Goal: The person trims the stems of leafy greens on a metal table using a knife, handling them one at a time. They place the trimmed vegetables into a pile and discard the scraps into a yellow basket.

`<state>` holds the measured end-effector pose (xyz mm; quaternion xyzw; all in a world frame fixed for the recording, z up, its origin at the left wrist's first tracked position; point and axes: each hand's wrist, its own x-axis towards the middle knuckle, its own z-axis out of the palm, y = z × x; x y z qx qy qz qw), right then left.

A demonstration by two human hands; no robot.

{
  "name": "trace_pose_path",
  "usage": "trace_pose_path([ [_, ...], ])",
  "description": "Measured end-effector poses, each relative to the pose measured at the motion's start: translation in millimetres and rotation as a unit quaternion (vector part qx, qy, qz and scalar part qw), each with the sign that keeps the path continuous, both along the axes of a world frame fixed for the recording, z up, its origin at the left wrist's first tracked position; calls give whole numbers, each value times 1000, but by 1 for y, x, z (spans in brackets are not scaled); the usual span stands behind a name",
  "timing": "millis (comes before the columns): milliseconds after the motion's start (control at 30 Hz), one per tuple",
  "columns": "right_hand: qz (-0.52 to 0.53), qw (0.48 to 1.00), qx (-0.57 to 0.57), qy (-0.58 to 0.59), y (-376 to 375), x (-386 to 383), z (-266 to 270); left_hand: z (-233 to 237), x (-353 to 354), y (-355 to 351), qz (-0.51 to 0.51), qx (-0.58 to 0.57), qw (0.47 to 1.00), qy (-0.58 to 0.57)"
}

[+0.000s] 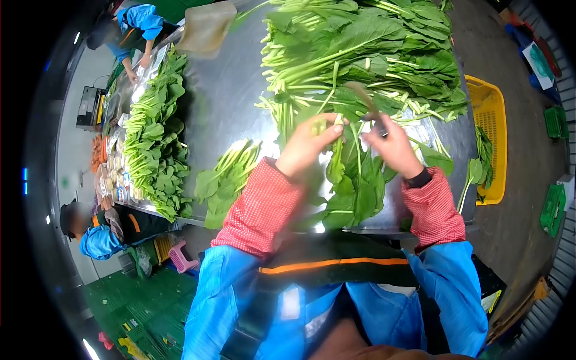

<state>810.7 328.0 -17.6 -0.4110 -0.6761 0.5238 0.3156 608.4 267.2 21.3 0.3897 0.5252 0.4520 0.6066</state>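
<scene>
My left hand is closed around the stems of some leafy greens, thumb pressed on top. Their leaves hang toward me over the metal table. In my right hand is a knife, its blade slanting up and left, slightly blurred. Both hands are close together, just in front of a large heap of leafy greens. Loose leaves lie below my hands near the table's front edge. A small bunch of greens rests to the left of my left forearm.
A long row of greens lines the table's left side. Beyond it, two people in blue sleeves, one upper left and one lower left, work by packed goods. A yellow basket stands against the right edge. A translucent sheet lies top left.
</scene>
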Motion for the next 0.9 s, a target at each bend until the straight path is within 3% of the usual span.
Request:
trace_pose_path([
  [33, 69, 996, 50, -34, -4, -7, 0, -7, -1, 1, -7, 13, 1000, -17],
  [67, 94, 995, 27, -19, -5, -9, 0, -10, -6, 0, -19, 28, 999, 10],
  [100, 120, 993, 3, -4, -7, -13, -1, -5, -14, -3, -13, 13, 998, -61],
  [167, 39, 991, -123, -20, 7, -6, -6, 16, -33, -10, 7, -16, 979, -204],
  [200, 19, 997, -58, -43, 19, 0, -27, 39, -44, -15, 26, -27, 980, -196],
  [233, -7, 986, -30, -166, 25, 3, -33, 43, -64, -22, 39, -26, 979, -197],
  [300, -17, 979, 86, -187, 18, -1, -40, 61, -99, -31, 95, -11, 994, -49],
  [367, 47, 980, 56, -184, 12, -19, -35, 67, -128, -40, 98, 44, 979, 174],
  [400, 52, 979, 67, -185, 9, -31, -37, 60, -140, -44, 111, 48, 929, 348],
  [467, 62, 978, 64, -187, 7, -59, -35, 38, -162, -54, 115, 61, 770, 624],
  [500, 68, 980, 53, -178, 8, -73, -38, 22, -173, -58, 91, 35, 711, 696],
  [567, 49, 991, 55, -108, 6, -106, -55, -32, -205, -76, 59, -11, 664, 745],
  [633, 49, 993, 50, -97, 7, -138, -64, -63, -204, -91, 31, -117, 653, 748],
  [667, 45, 990, 44, -130, 6, -153, -61, -91, -211, -101, 65, 16, 621, 781],
  [700, 41, 985, 37, -163, 7, -166, -57, -90, -200, -97, 96, 49, 624, 774],
  [800, 33, 962, 29, -268, 8, -200, -69, -80, -168, -75, 168, 100, 731, 653],
  [900, 19, 964, 6, -264, 11, -203, -87, -73, -146, -59, 191, 106, 828, 517],
])
